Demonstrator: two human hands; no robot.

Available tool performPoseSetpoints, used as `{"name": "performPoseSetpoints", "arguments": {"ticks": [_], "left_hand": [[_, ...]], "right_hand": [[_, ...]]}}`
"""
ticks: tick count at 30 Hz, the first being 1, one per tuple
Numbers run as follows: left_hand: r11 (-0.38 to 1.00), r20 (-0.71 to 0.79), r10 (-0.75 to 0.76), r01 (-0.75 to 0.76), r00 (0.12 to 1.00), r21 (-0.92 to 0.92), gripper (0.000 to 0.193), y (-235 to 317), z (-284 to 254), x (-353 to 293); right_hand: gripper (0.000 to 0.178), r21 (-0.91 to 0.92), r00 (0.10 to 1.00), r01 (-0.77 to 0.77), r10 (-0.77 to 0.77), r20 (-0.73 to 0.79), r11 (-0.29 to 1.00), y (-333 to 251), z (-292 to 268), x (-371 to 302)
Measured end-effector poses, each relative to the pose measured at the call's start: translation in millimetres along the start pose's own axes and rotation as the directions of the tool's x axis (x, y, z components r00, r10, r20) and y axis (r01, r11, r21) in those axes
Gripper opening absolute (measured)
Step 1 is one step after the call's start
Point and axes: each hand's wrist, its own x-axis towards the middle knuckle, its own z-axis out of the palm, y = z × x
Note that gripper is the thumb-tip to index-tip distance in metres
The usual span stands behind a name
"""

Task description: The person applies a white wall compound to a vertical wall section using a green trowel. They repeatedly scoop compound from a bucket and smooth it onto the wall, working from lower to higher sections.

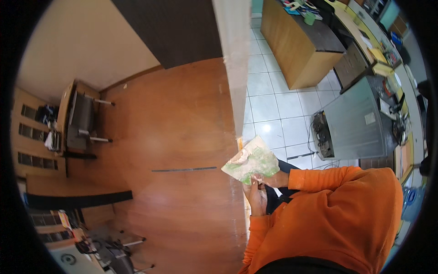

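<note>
Board [261,158], one, green and white, pale paste-like smear [241,156] on its face: extends up-left from the right hand [273,180], which pinches its lower edge; long axis unclear. Left hand [253,195]: just below that edge, beside the right; grip cannot be told.

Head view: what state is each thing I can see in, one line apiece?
Board: held up, patchy pale and green
Left hand: at the board's near edge, exact grip unclear
Right hand: at the same edge, exact grip unclear
Black strip: lying flat on the brown floor
Green cup: standing on the cluttered desk
Grey appliance: loaded on top, machinery exposed low down
</note>
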Motion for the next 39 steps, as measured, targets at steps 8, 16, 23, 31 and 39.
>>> {"name": "performPoseSetpoints", "arguments": {"ticks": [8, 16, 23, 31, 39], "left_hand": [[0.513, 0.407, -0.497, -0.119, 0.766, 0.85, 0.034, 135.8, 62.0, 39.3], [0.103, 0.677, -0.388, -0.701, 0.625, 0.706, 0.036, 286.6, 151.6, 128.3], [0.259, 0.978, 0.055, -0.949, 0.199, 0.178, 0.057, 324.5, 260.0, 186.5], [0.224, 0.821, 0.394, -0.823, -0.414, -0.522, 0.064, 289.9, 359.5, 195.6], [0.541, 0.633, 0.718, -0.34, -0.29, -0.769, 0.063, 240.5, 443.4, 166.6]], "right_hand": [[0.04, -0.475, 0.807, 0.292, -0.48, -0.344, 0.83, -39.9, -31.0, 15.9], [0.033, 0.893, 0.793, 0.374, 0.414, -0.447, 0.248, -12.2, -3.9, 50.3], [0.032, 0.645, 0.59, 0.742, 0.277, -0.758, 0.185, -24.2, 36.3, 81.2], [0.041, 0.084, -0.043, 0.323, 0.103, -0.994, 0.943, -88.9, 57.3, 121.0], [0.084, -0.318, -0.361, -0.139, -0.347, -0.865, 0.938, -121.3, 39.6, 209.0]]}}
